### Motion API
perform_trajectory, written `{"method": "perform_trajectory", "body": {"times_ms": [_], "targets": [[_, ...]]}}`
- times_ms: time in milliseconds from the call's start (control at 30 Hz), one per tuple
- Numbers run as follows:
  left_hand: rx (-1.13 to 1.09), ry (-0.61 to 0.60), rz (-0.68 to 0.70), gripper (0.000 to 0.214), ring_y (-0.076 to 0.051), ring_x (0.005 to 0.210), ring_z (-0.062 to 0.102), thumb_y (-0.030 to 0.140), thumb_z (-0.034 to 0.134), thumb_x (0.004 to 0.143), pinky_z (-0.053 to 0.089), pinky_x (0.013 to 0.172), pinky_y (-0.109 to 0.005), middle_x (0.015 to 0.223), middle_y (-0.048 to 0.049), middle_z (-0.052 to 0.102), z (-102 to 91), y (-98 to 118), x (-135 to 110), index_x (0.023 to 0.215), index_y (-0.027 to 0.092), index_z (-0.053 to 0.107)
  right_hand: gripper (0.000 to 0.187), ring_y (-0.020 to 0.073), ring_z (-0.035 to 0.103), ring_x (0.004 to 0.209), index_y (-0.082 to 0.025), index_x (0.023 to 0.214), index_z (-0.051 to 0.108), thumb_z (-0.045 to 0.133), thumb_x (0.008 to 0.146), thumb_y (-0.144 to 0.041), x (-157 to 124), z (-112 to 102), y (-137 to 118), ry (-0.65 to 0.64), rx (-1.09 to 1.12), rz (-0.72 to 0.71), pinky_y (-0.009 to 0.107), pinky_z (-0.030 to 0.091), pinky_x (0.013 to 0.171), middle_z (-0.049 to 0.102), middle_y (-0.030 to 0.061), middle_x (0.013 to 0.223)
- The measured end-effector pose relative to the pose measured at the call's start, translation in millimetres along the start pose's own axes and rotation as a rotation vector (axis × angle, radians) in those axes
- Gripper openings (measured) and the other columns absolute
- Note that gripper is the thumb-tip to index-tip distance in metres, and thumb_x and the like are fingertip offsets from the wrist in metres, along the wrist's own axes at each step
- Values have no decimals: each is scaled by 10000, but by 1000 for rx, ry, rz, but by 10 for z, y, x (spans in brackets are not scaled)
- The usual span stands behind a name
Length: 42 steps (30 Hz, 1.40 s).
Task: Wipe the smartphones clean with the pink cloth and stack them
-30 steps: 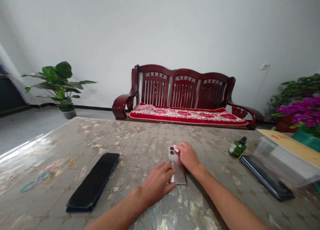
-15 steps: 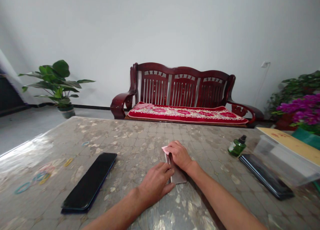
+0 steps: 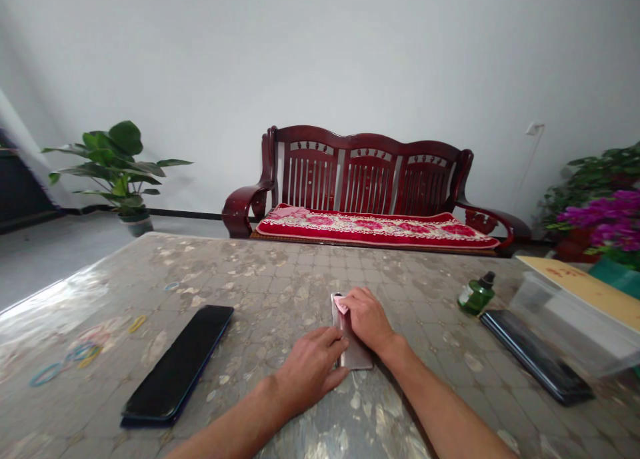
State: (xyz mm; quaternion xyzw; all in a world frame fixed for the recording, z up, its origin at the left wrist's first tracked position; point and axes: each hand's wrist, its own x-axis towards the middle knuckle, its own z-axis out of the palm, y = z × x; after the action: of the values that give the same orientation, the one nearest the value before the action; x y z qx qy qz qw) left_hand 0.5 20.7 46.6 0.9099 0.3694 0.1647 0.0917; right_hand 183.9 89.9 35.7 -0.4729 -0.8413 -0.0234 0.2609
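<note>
Centrally in the head view, a silver phone point(image 3: 359, 356) lies back-up on the patterned tablecloth point(image 3: 280, 266), slim, glossy, faintly pinkish, corners rounded, lenses mostly hidden. Right hand point(image 3: 369, 320) pinches a thin, folded pink scrap point(image 3: 341, 304) against its upper back. Left hand point(image 3: 311, 362) rests fingers along its left edge; can't tell if gripping. Dark, shiny, slab-like phone point(image 3: 180, 362) well left; translucent green bottle point(image 3: 476, 296) to the right.

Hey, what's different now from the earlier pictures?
The right hand took the pink cloth left across the top of the silver phone, then partway back right. Nothing was let go. The left hand stayed against the phone; the bottle stayed put.
</note>
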Motion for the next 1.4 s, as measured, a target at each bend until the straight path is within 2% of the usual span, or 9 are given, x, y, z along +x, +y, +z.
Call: {"method": "perform_trajectory", "body": {"times_ms": [100,300,500,667,800,1067,1267,1400], "targets": [[-10,3,4,235,-251,1054,628,268,624,897,516,950,-369,1115,-62,667,1,-6,-5,1126,215,629,242,177,544,877,-234,898,731,523,942,-118,-15,-30,10,-22,34,-20,262,410,803,647,32,867],[-11,6,6,276,-259,1099,615,255,629,894,499,992,-385,1187,-74,652,-17,-4,-3,1166,211,624,265,180,550,869,-213,880,743,507,945,-111,9,-38,151,3,-38,135,259,410,809,642,53,880],[-18,8,-3,270,-257,1102,615,245,624,885,499,993,-380,1182,-69,659,-20,10,-11,1155,225,628,266,162,545,843,-233,807,726,527,919,-97,-18,-27,31,-26,-10,37,241,402,765,616,25,824],[-30,23,12,293,-256,1100,614,241,613,891,497,995,-380,1181,-72,655,-2,1,-17,1183,222,618,221,185,548,873,-226,884,745,548,931,-137,114,47,152,14,-10,115,266,419,799,638,46,866],[-14,26,12,280,-257,1093,618,243,602,896,505,979,-382,1187,-72,652,1,-2,-17,1176,231,620,230,186,550,874,-233,892,753,552,918,-123,172,79,227,16,20,119,269,423,800,640,48,869],[-7,15,5,267,-256,1099,620,253,618,896,506,981,-373,1173,-71,660,3,-12,-20,1162,226,627,317,143,561,784,-230,746,742,513,852,-39,-33,-55,157,-2,70,104,226,401,705,613,17,768],[-20,20,9,268,-248,1111,617,273,603,913,496,990,-364,1192,-63,653,29,-33,-19,1179,240,618,344,152,598,846,-229,874,764,491,842,-21,-46,-59,205,41,146,138,229,432,773,661,31,837],[-4,8,7,265,-251,1103,622,275,601,915,496,988,-364,1198,-63,655,3,-24,-21,1178,245,617,327,131,589,747,-232,746,750,519,757,0,-48,-108,184,-7,141,168,213,397,668,621,4,749]]}}
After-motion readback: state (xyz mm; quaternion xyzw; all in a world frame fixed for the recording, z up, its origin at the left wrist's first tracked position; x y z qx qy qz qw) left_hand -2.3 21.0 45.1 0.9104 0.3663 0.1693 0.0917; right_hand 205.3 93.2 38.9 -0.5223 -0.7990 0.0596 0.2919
